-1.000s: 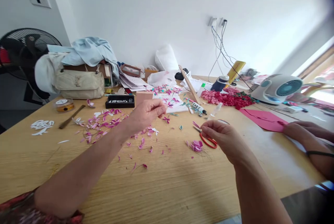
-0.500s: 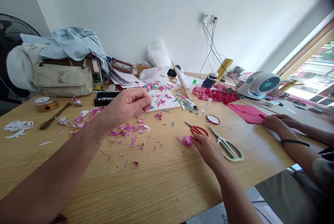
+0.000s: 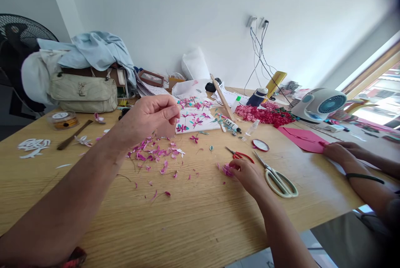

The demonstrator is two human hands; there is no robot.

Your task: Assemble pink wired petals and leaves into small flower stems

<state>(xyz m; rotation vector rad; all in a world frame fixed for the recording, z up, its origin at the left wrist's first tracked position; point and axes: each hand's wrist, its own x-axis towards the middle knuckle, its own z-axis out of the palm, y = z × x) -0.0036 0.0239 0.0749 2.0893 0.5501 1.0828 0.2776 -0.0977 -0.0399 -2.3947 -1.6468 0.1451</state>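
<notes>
My left hand [image 3: 158, 116] is raised above the table at mid-left, thumb and fingers pinched together; whatever they hold, if anything, is too small to make out. Low over the wood, my right hand [image 3: 246, 173] has its curled fingertips on a small bunch of pink petals [image 3: 227, 169]. Loose pink petals [image 3: 153, 151] lie scattered below and right of my left hand. Behind it is a white sheet [image 3: 204, 125] bearing magenta flowers. Close to my right hand lie red-handled pliers [image 3: 243, 156] and scissors with pale handles [image 3: 281, 182].
At right, a co-worker's hands [image 3: 339, 151] rest by a pink paper sheet [image 3: 301, 140]. A small fan [image 3: 318, 105] and red flower clusters [image 3: 265, 115] stand behind. A handbag [image 3: 84, 93], a round clear box [image 3: 62, 121] and white cutouts [image 3: 34, 146] occupy the left side.
The whole view has shifted slightly, so the tabletop things appear farther right. My left hand stays raised and pinched; my right hand remains at the pink petals.
</notes>
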